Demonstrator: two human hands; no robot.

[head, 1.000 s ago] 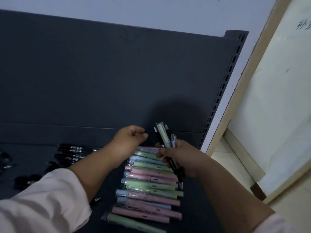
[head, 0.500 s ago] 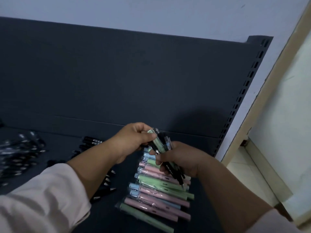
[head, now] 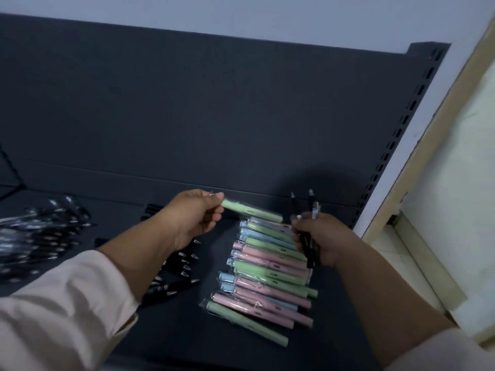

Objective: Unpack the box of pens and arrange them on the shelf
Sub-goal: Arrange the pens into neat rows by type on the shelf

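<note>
A row of several wrapped pastel pens [head: 262, 274], green, pink and blue, lies side by side on the dark shelf [head: 187, 338]. My left hand [head: 192, 218] pinches one green wrapped pen [head: 254, 211] by its left end and holds it level just above the far end of that row. My right hand [head: 318, 239] grips a small bundle of black pens [head: 310, 223] upright, beside the row's right edge.
Loose black pens [head: 176, 277] lie on the shelf under my left forearm. A heap of wrapped black pens [head: 40, 236] sits at the far left. The shelf's dark back panel [head: 214, 116] rises behind; its perforated upright [head: 396, 140] stands at the right, beside a door frame [head: 434, 129].
My left hand has drawn the green pen out of the bundle in my right hand and carried it left, turning it level. The right hand keeps only the black pens.
</note>
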